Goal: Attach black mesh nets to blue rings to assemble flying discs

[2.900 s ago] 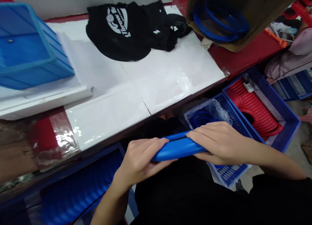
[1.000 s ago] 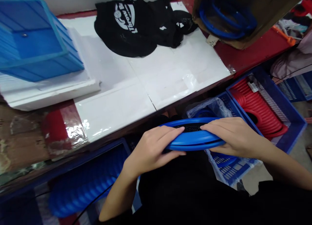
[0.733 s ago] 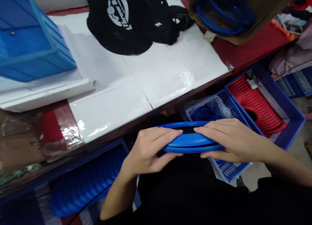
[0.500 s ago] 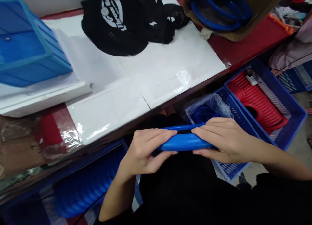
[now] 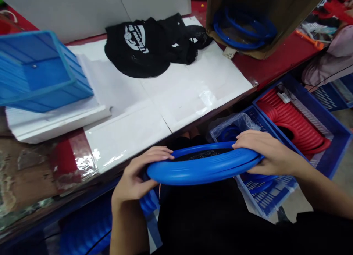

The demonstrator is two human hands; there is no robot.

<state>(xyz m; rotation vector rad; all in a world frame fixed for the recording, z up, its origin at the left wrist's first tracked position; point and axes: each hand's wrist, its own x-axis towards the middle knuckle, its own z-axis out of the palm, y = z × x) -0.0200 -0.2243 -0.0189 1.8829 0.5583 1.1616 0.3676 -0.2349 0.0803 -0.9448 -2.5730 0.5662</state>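
A blue plastic ring (image 5: 198,171) with black mesh across its middle is held in front of my body, nearly level. My left hand (image 5: 140,172) grips its left edge, fingers over the top and thumb beneath. At the right edge, my right hand (image 5: 260,150) has its fingers on top, and its thumb is mostly hidden. A dark seam runs along the ring's outer side near the right hand. On the white tabletop beyond lie flat black fabric pieces (image 5: 138,50) with white printing.
A blue bin (image 5: 74,69) rests on a white slab (image 5: 63,124) at left. More blue rings (image 5: 242,45) lie in a cardboard box (image 5: 286,23). Red rings (image 5: 298,122) fill a blue crate (image 5: 336,152) at right. Another person's sleeve (image 5: 331,60) shows at far right.
My hands have moved apart along the ring, the left hand going left and the right slightly right. The ring now shows wider, with its mesh visible. The camera view has shifted.
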